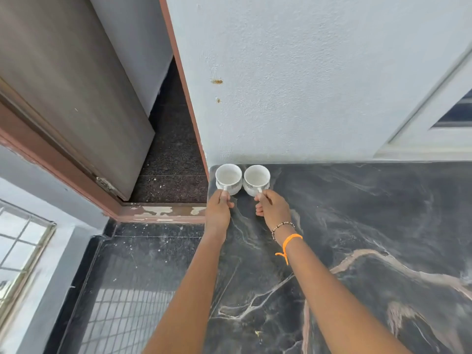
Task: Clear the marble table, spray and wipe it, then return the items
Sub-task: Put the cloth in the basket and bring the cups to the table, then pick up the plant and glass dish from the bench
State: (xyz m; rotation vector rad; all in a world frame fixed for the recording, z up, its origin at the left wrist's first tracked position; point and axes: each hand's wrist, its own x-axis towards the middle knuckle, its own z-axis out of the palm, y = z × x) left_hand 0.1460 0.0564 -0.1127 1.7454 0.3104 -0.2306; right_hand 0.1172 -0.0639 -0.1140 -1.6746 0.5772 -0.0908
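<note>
Two small white cups stand side by side at the far left corner of the dark marble table (357, 226), against the wall. The left cup (228, 176) and the right cup (256, 177) look empty inside. My left hand (219, 208) pinches the left cup's handle. The handle of the right cup is gripped by my right hand (272, 206), whose wrist carries a bead bracelet and an orange thread. Both cups rest on the marble.
A pale wall (306, 85) backs the table. Left of the table's edge lies a doorway with an open brown door (76, 111) and dark speckled floor (143, 277). A window frame (447, 123) sits at the right, another window (20, 251) at the far left.
</note>
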